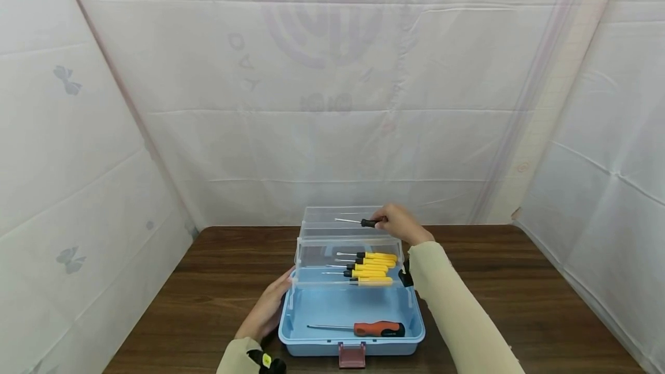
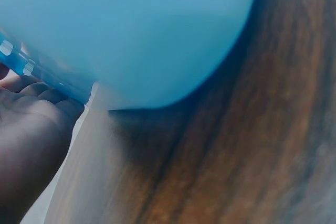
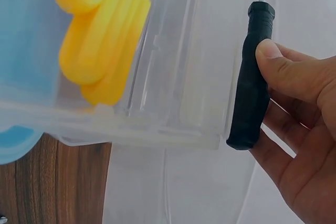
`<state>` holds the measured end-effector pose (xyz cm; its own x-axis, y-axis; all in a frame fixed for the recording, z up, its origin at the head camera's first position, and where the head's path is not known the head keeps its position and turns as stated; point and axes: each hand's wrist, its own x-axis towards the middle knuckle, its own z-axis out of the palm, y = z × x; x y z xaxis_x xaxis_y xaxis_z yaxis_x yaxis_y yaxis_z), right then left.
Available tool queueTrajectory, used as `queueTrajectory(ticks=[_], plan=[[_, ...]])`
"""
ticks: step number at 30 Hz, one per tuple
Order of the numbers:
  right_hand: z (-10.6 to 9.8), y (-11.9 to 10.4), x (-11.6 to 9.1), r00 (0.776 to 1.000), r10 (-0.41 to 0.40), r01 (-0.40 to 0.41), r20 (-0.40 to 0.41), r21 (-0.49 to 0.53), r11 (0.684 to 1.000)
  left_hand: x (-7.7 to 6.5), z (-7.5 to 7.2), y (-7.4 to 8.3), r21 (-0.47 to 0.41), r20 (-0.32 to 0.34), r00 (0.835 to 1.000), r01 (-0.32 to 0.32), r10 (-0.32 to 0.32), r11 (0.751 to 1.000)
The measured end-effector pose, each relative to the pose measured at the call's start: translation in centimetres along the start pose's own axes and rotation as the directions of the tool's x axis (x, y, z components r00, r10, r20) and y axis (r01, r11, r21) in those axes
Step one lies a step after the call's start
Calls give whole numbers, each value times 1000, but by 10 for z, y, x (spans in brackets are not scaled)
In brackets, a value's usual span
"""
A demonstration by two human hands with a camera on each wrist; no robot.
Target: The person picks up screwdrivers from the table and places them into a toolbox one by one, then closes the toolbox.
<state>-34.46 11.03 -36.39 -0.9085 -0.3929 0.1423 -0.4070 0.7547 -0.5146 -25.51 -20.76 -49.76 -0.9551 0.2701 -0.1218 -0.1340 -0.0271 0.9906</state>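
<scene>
My right hand (image 1: 400,224) pinches a black-handled screwdriver (image 3: 253,82) between thumb and fingers, over the raised clear top tray at the back of the toolbox. Its thin metal shaft points left in the head view. On the left, my left hand (image 1: 269,307) holds the side of the light-blue toolbox (image 1: 352,350), fingertips at its back left rim. Several yellow-handled screwdrivers (image 1: 375,266) lie side by side in the lower clear tray (image 1: 314,245). One orange and black screwdriver (image 1: 379,329) lies in the blue bottom of the box.
The toolbox stands open on a dark wooden table (image 1: 208,299), its pinkish latch (image 1: 352,355) hanging at the front. The clear upper tray (image 1: 324,214) rises behind the lower one. White sheeting (image 1: 332,149) encloses the table at the back and both sides.
</scene>
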Motion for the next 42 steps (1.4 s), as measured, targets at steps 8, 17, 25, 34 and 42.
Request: queueTrajectory(ticks=[8, 17, 25, 34, 42], plan=[[5, -5, 7, 1000, 3, -3, 5, -4, 1000, 1, 0, 0, -6, -3, 1000, -1, 1, 1000], [14, -4, 8, 999, 36, -36, 11, -15, 999, 2, 0, -1, -9, 12, 1000, -1, 1, 1000], [17, -5, 6, 998, 55, -55, 25, 4, 998, 1, 0, -1, -5, 6, 1000, 5, -5, 1000], [18, -5, 6, 996, 86, -86, 28, 13, 996, 2, 1, -3, -6, 4, 1000, -5, 5, 1000], [17, -6, 5, 993, 113, -113, 21, 18, 993, 2, 2, -2, 2, 1, 1000, -3, 3, 1000]])
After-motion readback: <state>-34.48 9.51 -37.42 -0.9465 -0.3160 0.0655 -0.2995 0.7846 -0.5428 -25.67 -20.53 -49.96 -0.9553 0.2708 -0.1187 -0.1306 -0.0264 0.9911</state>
